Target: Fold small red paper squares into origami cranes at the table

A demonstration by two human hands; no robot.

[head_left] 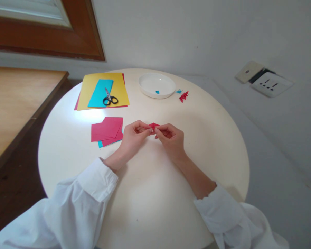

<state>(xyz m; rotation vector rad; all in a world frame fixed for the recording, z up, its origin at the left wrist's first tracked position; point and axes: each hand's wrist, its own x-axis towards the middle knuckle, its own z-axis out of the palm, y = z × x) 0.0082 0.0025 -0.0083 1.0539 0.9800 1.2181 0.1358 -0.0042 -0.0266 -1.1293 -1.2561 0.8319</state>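
Presumably for control, the left hand (135,134) and right hand (173,138) pinch a small red paper (154,125) well inside the edge of the counter (150,193); scissors (109,97) lie toward its far edge, likely for clearance.

1. You are in a plain room; home or office, you cannot tell.
2. Before you, a round table (145,214) by a white wall (171,34).
3. On your right, a socket (271,85); left, a desk (20,93) and wooden frame (86,34).
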